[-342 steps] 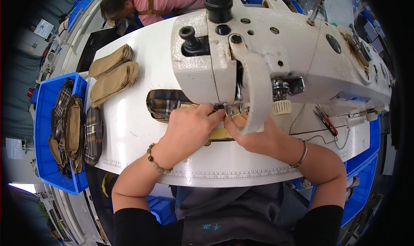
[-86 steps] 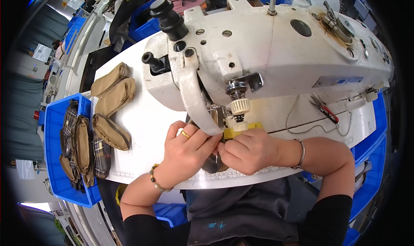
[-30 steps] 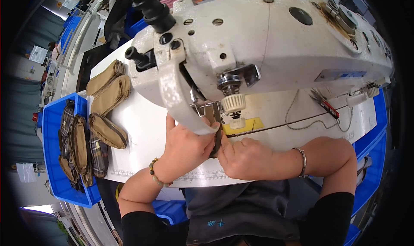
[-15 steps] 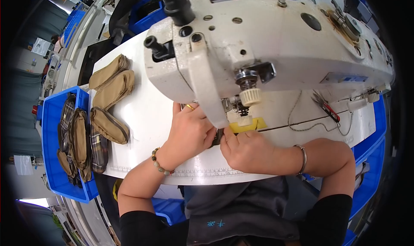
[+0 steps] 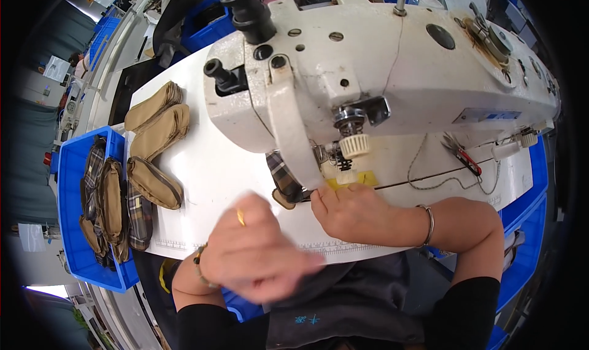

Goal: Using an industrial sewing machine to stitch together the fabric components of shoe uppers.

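Observation:
A plaid and tan fabric piece (image 5: 285, 178) lies on the white table under the head of a sewing machine (image 5: 368, 55). The machine's pale curved lever hides part of it. Close to the needle area, my right hand (image 5: 353, 213) rests with its fingers drawn together beside the fabric's right side; whatever is between the fingertips is hidden. My left hand (image 5: 254, 252), blurred by motion, is in the air over the table's front edge, away from the fabric. Its fingers look bent, but the blur hides whether they hold anything.
Stacked tan fabric pieces (image 5: 161, 129) and a tan-and-plaid piece (image 5: 154, 183) lie on the left of the table. A blue bin (image 5: 73, 227) beside them holds more. Red-handled thread snips (image 5: 463, 156) and a loose cord (image 5: 429, 186) lie at the right.
My left hand has let go of the fabric by the needle and come back toward me, uncovering the plaid and tan piece. My right hand has barely moved.

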